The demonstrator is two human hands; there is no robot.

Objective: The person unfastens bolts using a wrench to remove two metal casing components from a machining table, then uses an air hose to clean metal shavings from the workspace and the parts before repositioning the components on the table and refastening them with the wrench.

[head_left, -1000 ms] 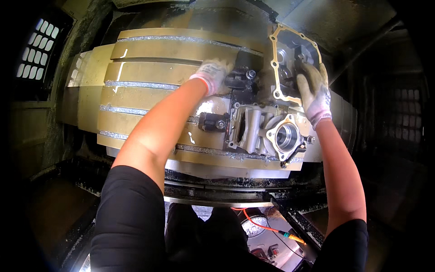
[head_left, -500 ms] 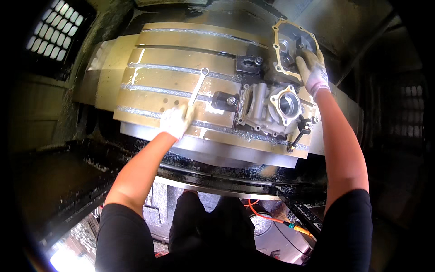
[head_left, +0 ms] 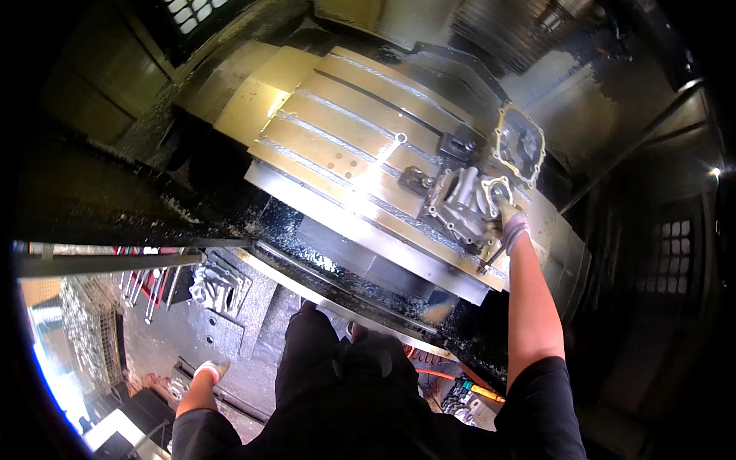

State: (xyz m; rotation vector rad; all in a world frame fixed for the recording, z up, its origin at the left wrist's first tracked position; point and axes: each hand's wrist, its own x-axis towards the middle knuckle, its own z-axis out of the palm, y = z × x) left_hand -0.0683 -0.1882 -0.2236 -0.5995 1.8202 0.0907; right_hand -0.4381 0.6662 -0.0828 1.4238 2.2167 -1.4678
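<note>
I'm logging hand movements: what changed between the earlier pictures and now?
The left hand has come off the wrench, leaving it on the metal table, and moved down-left, beyond the table's edge. The right hand has moved down from the open housing to the round-mouthed casting. Housing and casting stayed in place.

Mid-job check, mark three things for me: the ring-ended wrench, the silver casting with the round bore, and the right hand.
Ring-ended wrench (head_left: 377,170): head view, middle of its shank.
Silver casting (head_left: 463,195): head view, its body left of the bore.
Right hand (head_left: 509,212): head view, on the glove.
</note>
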